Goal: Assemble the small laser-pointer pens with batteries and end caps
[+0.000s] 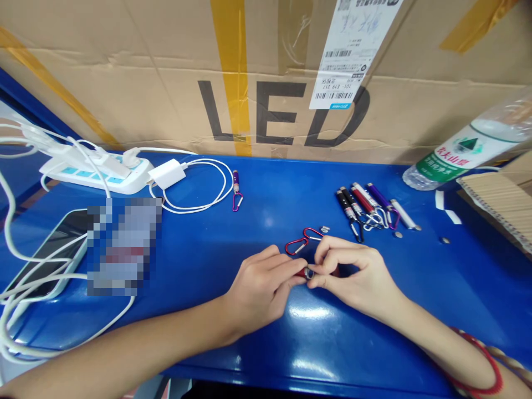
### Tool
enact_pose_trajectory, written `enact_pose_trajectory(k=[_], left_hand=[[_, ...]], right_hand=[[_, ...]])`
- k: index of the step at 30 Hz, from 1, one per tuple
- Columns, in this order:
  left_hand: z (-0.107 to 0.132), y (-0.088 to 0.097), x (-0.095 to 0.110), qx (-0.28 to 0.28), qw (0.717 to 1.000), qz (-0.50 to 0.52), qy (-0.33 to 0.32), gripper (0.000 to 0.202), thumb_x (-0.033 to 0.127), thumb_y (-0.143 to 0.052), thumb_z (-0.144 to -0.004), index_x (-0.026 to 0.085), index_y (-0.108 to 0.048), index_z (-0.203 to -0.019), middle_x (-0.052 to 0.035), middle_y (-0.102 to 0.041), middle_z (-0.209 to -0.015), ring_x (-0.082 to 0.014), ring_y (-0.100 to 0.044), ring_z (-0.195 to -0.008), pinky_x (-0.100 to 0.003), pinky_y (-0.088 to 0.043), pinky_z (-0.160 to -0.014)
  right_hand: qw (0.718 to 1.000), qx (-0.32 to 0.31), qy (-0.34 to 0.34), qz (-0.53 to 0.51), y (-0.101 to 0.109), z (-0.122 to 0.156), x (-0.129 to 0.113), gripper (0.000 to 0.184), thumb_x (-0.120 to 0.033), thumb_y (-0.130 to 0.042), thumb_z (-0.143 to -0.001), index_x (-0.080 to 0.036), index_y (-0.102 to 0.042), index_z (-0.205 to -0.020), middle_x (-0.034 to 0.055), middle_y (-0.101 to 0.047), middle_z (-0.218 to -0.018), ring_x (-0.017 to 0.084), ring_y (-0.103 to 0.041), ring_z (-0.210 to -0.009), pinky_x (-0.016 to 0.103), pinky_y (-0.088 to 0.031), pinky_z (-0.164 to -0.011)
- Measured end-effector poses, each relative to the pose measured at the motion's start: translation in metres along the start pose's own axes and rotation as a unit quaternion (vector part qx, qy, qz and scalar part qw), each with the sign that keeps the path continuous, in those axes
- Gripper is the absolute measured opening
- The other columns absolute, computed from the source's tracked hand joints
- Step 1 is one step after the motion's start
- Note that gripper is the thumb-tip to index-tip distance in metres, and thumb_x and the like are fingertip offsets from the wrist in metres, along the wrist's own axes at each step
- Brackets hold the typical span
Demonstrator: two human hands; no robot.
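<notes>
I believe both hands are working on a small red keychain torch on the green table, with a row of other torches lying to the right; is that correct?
Nearly. The head view shows the table is blue, not green. The rest stands: the left hand and right hand meet on a small red keychain torch, and a row of other torches lies to the right.
</notes>
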State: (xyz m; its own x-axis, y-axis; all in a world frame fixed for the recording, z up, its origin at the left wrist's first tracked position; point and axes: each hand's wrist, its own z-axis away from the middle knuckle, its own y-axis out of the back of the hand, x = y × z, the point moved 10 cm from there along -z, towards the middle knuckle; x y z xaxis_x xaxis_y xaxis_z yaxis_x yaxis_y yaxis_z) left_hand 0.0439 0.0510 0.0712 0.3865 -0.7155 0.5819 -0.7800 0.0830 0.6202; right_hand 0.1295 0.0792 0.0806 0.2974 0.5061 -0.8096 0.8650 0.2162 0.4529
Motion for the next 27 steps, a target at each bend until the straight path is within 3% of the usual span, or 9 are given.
enact_pose_trajectory(k=[6,14,27], left_hand=[[0.000,0.004,0.001,0.021,0.999,-0.029,-0.007,0.016,0.012,-0.047,-0.089,0.011,-0.063,-0.088,-0.0046,-0.069,-0.073,-0.0142,-0.053,-0.058,-0.029,-0.042,-0.056],[0.002,0.006,-0.003,0.038,0.999,-0.035,0.007,0.014,0.012,-0.052,-0.088,0.011,-0.064,-0.095,-0.0044,-0.071,-0.080,-0.0147,-0.051,-0.061,-0.028,-0.044,-0.058],[-0.003,0.004,-0.009,0.022,0.999,-0.017,0.043,0.022,0.022,-0.046,-0.093,0.011,-0.065,-0.094,-0.0038,-0.066,-0.069,-0.0138,-0.050,-0.059,-0.027,-0.044,-0.058]], right_hand=[[0.999,0.009,-0.033,0.012,0.001,0.002,0.007,0.035,-0.033,-0.072,-0.071,-0.015,-0.054,-0.046,-0.0003,-0.054,-0.056,0.008,-0.047,-0.047,0.021,-0.039,-0.040],[0.998,0.015,-0.061,0.010,0.002,0.003,0.014,0.030,-0.031,-0.072,-0.070,-0.015,-0.057,-0.050,-0.0005,-0.055,-0.057,0.008,-0.049,-0.045,0.020,-0.039,-0.037],[0.999,0.008,-0.026,0.024,0.010,0.002,0.010,0.015,-0.025,-0.074,-0.070,-0.017,-0.067,-0.059,0.0017,-0.061,-0.064,0.010,-0.053,-0.052,0.022,-0.042,-0.043]])
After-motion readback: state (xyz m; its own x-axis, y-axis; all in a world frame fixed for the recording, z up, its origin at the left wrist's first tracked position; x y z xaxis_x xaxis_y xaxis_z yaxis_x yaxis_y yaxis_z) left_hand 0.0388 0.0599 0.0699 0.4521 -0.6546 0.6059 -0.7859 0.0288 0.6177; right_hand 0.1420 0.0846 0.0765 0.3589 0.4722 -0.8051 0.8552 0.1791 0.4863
